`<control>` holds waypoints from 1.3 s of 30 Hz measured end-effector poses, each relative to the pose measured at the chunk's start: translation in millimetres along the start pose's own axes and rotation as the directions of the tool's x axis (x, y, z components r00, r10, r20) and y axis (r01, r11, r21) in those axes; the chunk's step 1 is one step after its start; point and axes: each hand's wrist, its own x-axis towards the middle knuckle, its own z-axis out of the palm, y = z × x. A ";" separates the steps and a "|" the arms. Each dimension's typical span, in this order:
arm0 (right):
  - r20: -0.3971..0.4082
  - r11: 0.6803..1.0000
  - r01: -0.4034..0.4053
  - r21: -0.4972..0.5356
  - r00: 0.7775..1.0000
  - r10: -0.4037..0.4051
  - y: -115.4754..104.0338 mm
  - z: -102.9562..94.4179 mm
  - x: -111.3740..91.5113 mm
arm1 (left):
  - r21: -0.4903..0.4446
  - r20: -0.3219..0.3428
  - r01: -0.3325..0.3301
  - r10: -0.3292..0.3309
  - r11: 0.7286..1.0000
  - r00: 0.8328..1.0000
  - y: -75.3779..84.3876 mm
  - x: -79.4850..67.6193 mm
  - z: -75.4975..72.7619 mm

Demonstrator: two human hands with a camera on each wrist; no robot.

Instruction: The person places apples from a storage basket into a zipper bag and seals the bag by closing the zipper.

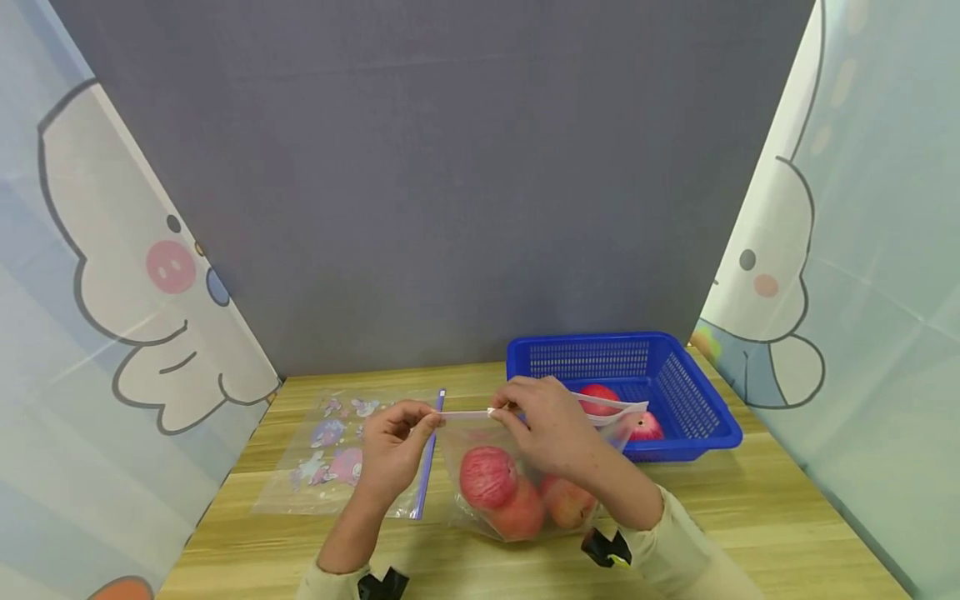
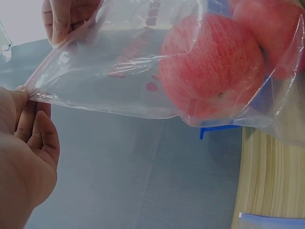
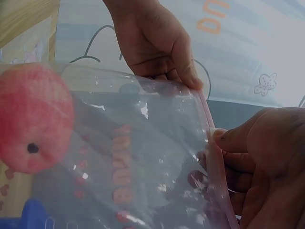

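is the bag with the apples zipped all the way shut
Partly open: in the head view, the bag gapes past the right hand, but its edges look joined toward the left hand.

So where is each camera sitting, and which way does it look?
Head: on the person's head, looking forward and down at the table, clear bag of apples and blue basket. The left hand, right hand and sleeves show.
Left wrist: on that wrist, looking past the close-up left hand at the bag; gray backdrop behind, right hand farther off.
Right wrist: on that wrist, looking past the close-up right hand at the bag; printed curtain behind, left hand farther off.
Shared: both wrist views show both hands at the bag's edge.
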 end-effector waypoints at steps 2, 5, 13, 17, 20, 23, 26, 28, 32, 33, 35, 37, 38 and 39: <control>-0.012 1.000 0.005 -0.003 1.000 -0.005 1.9 -1.3 -1.7 | 0.001 -0.006 0.004 -0.004 1.000 1.000 -0.1 -0.3 -0.5; -0.027 1.000 0.006 0.001 1.000 -0.006 4.7 -3.2 -4.3 | -0.004 -0.016 0.014 -0.014 1.000 1.000 0.3 -1.1 -0.6; -0.026 0.998 -0.057 0.011 0.998 0.057 11.1 -10.4 -14.7 | 0.010 -0.016 0.044 -0.044 0.999 0.999 2.4 -3.5 -1.3; -0.039 0.998 -0.061 0.007 0.997 0.061 14.8 -13.2 -17.4 | 0.038 -0.005 0.062 -0.062 0.997 0.998 3.2 -2.7 -2.7; -0.034 0.997 -0.079 0.000 0.996 0.079 16.6 -15.7 -19.6 | 0.049 0.000 0.070 -0.070 0.996 0.998 6.1 -1.9 -2.8; -0.032 0.996 -0.091 -0.004 0.995 0.091 18.8 -18.8 -23.0 | 0.051 -0.005 0.068 -0.068 0.996 0.998 5.6 -3.1 -3.4; -0.035 0.995 -0.095 0.005 0.995 0.095 22.5 -21.7 -26.9 | 0.049 -0.009 0.076 -0.076 0.996 0.997 2.9 -4.8 -4.8; -0.040 0.996 -0.094 0.008 0.995 0.094 24.7 -23.9 -29.5 | 0.043 -0.016 0.085 -0.085 0.995 0.996 3.3 -5.0 -5.0; -0.051 0.996 -0.092 0.001 0.995 0.092 29.3 -29.4 -34.7 | 0.024 -0.026 0.091 -0.090 0.996 0.996 2.7 -5.7 -6.4; -0.051 0.996 -0.088 -0.001 0.995 0.088 30.2 -31.2 -35.7 | 0.026 -0.027 0.088 -0.087 0.996 0.996 2.6 -5.9 -6.9; -0.051 0.996 -0.090 -0.008 0.995 0.089 32.4 -34.4 -37.6 | 0.032 -0.029 0.089 -0.088 0.996 0.996 2.5 -6.1 -7.7; -0.049 0.995 -0.097 -0.010 0.994 0.096 34.8 -37.6 -39.8 | 0.044 -0.033 0.096 -0.095 0.994 0.995 2.8 -6.3 -8.1; -0.044 0.995 -0.101 -0.005 0.994 0.101 35.9 -39.3 -41.2 | 0.051 -0.037 0.103 -0.101 0.993 0.994 3.2 -6.6 -8.0; -0.040 0.994 -0.106 -0.002 0.994 0.106 37.3 -40.7 -42.7 | 0.049 -0.036 0.103 -0.101 0.994 0.994 3.1 -6.9 -8.1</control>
